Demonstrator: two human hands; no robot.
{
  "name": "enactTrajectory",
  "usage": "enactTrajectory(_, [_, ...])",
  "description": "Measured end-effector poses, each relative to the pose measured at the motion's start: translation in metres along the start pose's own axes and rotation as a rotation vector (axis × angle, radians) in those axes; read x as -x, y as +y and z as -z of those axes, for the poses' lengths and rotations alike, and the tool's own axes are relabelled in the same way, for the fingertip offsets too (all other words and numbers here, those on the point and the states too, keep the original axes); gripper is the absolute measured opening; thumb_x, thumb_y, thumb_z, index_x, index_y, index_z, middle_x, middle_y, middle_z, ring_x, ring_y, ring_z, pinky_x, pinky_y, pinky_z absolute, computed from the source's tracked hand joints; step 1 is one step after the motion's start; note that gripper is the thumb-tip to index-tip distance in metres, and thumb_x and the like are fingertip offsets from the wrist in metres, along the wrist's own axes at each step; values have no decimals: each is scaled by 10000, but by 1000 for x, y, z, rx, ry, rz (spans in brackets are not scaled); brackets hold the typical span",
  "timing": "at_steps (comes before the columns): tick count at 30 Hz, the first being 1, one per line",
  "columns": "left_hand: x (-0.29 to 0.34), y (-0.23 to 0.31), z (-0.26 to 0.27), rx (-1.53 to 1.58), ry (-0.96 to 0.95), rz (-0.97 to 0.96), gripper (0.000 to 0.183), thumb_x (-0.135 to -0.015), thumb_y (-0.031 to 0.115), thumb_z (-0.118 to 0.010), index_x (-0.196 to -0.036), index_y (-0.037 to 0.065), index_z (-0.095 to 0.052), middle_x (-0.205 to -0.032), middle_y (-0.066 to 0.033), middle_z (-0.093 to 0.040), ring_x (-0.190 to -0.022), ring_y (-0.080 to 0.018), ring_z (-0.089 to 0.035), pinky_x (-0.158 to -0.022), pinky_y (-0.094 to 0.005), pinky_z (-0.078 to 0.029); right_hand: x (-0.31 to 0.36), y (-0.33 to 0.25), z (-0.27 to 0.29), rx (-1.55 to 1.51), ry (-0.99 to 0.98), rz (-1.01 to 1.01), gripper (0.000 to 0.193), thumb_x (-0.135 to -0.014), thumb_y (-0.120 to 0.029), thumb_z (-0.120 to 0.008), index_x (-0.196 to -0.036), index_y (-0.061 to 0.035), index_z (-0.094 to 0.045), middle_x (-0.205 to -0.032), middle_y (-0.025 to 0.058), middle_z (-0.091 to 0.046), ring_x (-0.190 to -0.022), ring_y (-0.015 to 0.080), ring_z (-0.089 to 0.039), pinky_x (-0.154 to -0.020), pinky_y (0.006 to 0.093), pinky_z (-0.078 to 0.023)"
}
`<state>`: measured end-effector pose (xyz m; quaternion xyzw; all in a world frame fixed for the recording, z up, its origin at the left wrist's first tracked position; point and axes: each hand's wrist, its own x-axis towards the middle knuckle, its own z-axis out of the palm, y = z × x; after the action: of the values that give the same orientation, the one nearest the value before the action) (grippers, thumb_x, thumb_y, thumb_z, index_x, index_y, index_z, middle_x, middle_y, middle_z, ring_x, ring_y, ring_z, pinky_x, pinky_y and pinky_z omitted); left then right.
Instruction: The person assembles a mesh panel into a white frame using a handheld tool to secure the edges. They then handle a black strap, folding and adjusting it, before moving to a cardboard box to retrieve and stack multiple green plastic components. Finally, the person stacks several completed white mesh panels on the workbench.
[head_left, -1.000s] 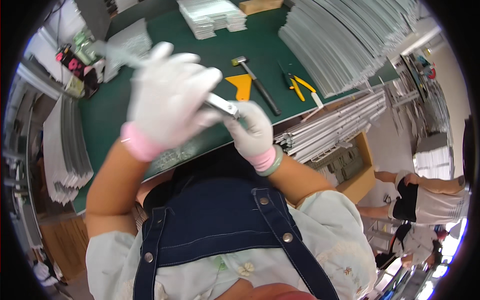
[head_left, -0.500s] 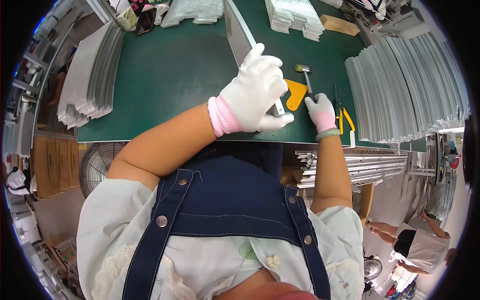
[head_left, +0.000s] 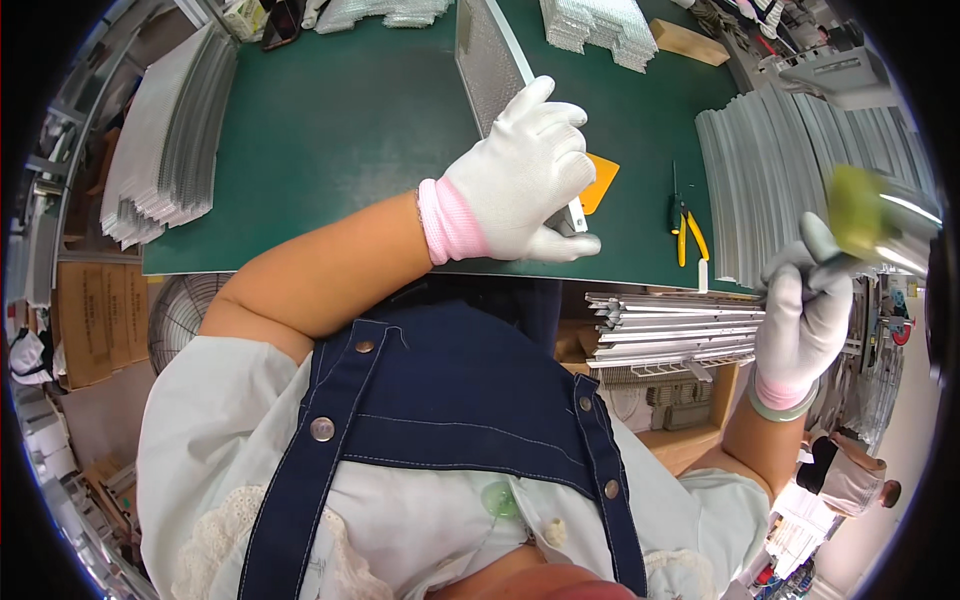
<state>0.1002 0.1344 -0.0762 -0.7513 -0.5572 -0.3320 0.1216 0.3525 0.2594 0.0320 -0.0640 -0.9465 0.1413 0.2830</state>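
My left hand [head_left: 518, 182], in a white glove with a pink cuff, grips the near end of a thin panel [head_left: 482, 68] with a silver metal edge. The panel stands on its long side on the green table, and the glove hides part of that near end. Off to the right, my gloved right hand [head_left: 810, 325] is raised beyond the table's front edge, closed round the handle of a small mallet. Its yellow-green mallet head [head_left: 856, 212] is blurred. An orange flat scraper [head_left: 602, 182] lies partly hidden behind my left hand.
Yellow-handled pliers [head_left: 690, 235] lie on the green table [head_left: 330, 150] at the right. Stacks of silvery panels stand at the left [head_left: 170, 130] and right [head_left: 750, 180]. A wooden block [head_left: 690, 42] sits at the back. Below are metal profiles [head_left: 670, 330]; a person [head_left: 845, 475] is farther off.
My right hand has picked up the mallet from the table and swung it up and out to the right. My left hand keeps its hold on the panel, nearly in place.
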Motion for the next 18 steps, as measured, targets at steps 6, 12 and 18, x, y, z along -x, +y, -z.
enactTrajectory(6, [0,4,2,32,18,27,454,-669,456,-783,-733,31,-636,-794,-123,-585,-1039,-349,-568,-1074,-584,-332,-9,-1,2,291,-292,73,409,-779,-43,-726,-1181,-79,-661,-676,88,-547,-593,291,-579,-556,399,-462])
enactTrajectory(12, [5,-1,-1,65,78,-27,445,-656,396,-828,-801,86,-545,-909,-102,-571,-1105,-378,-547,-1099,-666,-287,23,35,-40,96,-216,-249,405,-860,-98,-695,-1260,-58,-645,-777,141,-605,-691,277,-628,-642,350,-505])
enactTrajectory(18, [-10,2,-2,59,136,19,447,-651,396,-823,-798,86,-535,-847,-107,-536,-1042,-382,-559,-1101,-689,-253,66,148,-139,-64,-67,-631,361,-902,-115,-647,-1256,-47,-639,-1110,170,-699,-1054,350,-660,-932,408,-513])
